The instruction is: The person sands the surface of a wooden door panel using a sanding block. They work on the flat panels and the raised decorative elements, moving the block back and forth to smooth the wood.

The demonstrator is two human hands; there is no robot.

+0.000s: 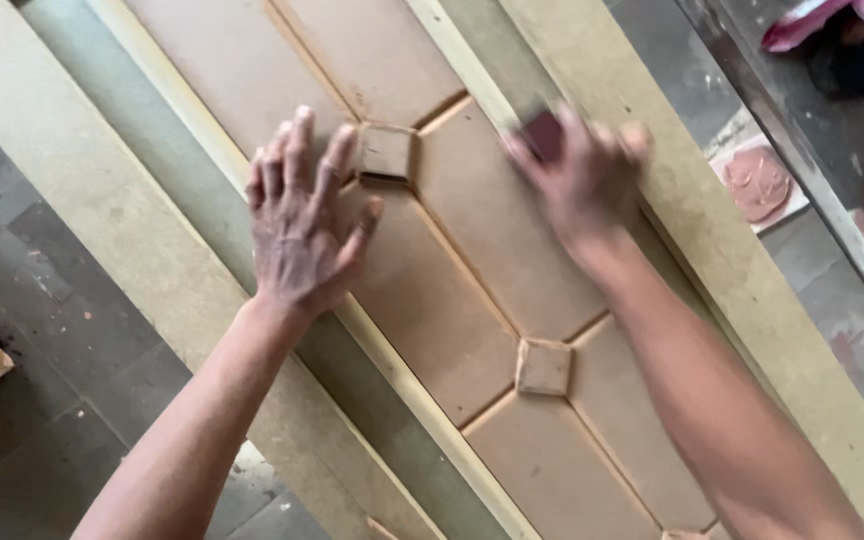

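Head view, looking down on a long brown fibreboard door panel (pixel 472 270) with routed grooves; its long axis runs from upper left to lower right across the frame. Pale board strips (pixel 102 200) flank it on both sides.

Left hand (pixel 302 220): laid flat on the panel's left margin, fingers spread and pointing up the frame. Grip fully open, holding nothing; it reads as bracing the panel. Its index fingertip lies just beside the upper small square inlay (pixel 385 152), whether touching I cannot tell.

Between the hands: grooves run diagonally from that upper square down to a second square inlay (pixel 543 367), which lies well below both hands, nearer the right forearm.

Right hand (pixel 582 180): motion-blurred, fingers curled over a small dark reddish block (pixel 542 133), grip closed on it, pressed at the panel's right-hand section. The block sits right of the upper square, near but apart.

Far right: floor with a pinkish round disc on a pale sheet (pixel 757 183).
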